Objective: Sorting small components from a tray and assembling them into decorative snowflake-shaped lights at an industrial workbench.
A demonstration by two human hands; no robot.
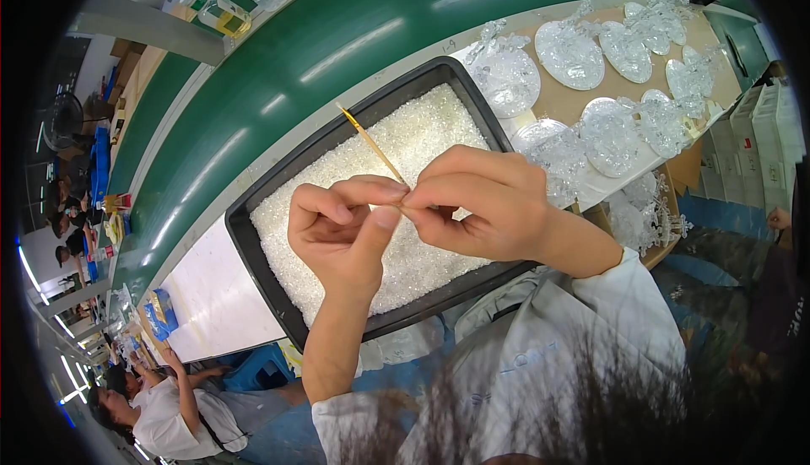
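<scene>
Above the black tray point(253, 229) of clear beads point(405, 153), the left hand point(337, 233) and right hand point(481, 203) meet fingertip to fingertip, both pinching a thin yellow-tipped needle point(371, 146) that slants up-left over the tray. Clear bead ornaments point(591, 85) lie beyond the tray on the worktop point(219, 296).

A factory assembly hall. A long green conveyor belt point(354, 35) crosses the upper frame. Seated workers point(169, 414) line benches at lower left.

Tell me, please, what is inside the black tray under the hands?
The black tray is filled with small clear beads. Both hands, left hand and right hand, cover its middle; the tray bottom is hidden.
</scene>
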